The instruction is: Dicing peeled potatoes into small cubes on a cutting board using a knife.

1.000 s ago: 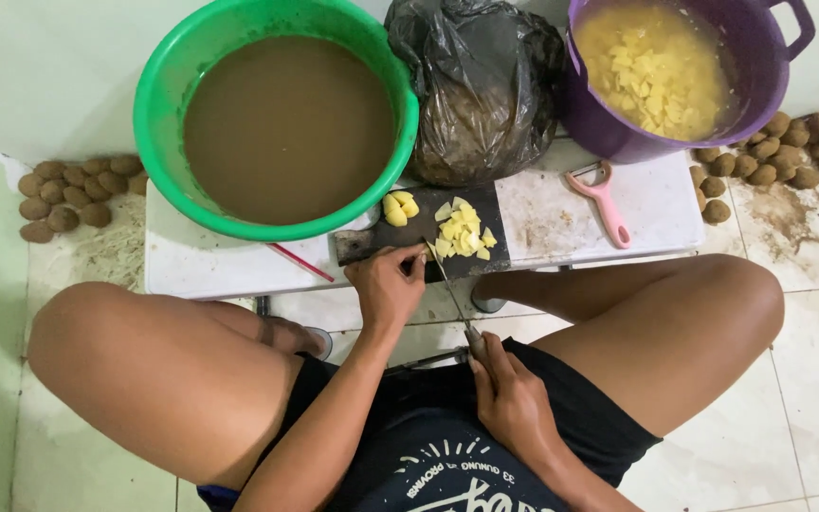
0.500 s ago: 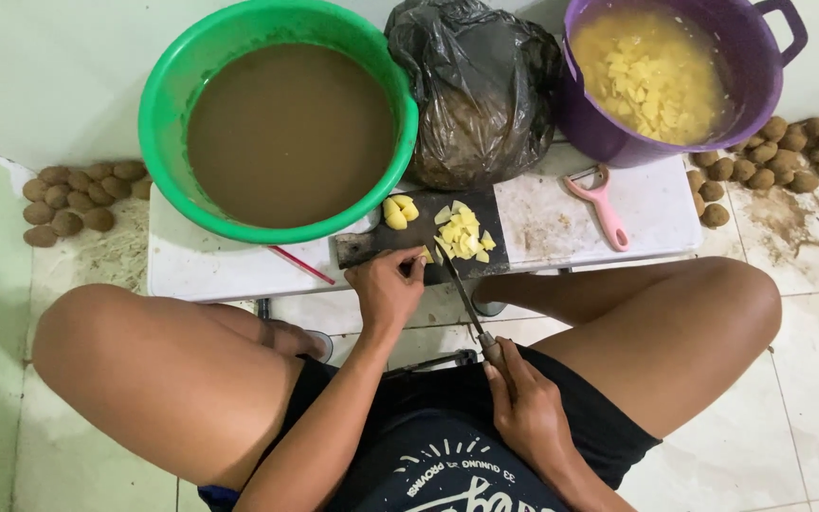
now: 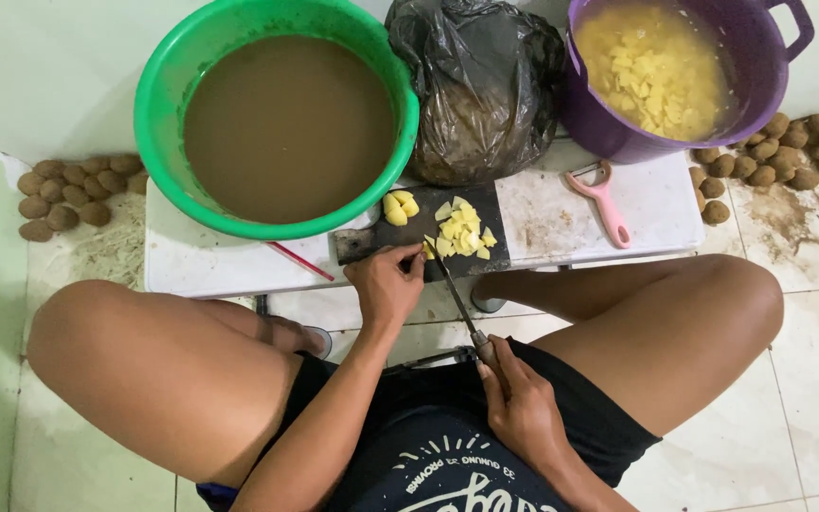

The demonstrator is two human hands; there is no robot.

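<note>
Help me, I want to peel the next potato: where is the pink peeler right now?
In the head view, the pink peeler lies on the white board, right of the dark cutting board and just below the purple bucket.

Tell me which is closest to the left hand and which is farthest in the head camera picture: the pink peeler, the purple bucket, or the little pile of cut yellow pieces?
From the left hand:
1. Pile of cut yellow pieces, just to its right on the dark cutting board.
2. Pink peeler, farther right on the white table.
3. Purple bucket, at the back right corner.
</note>
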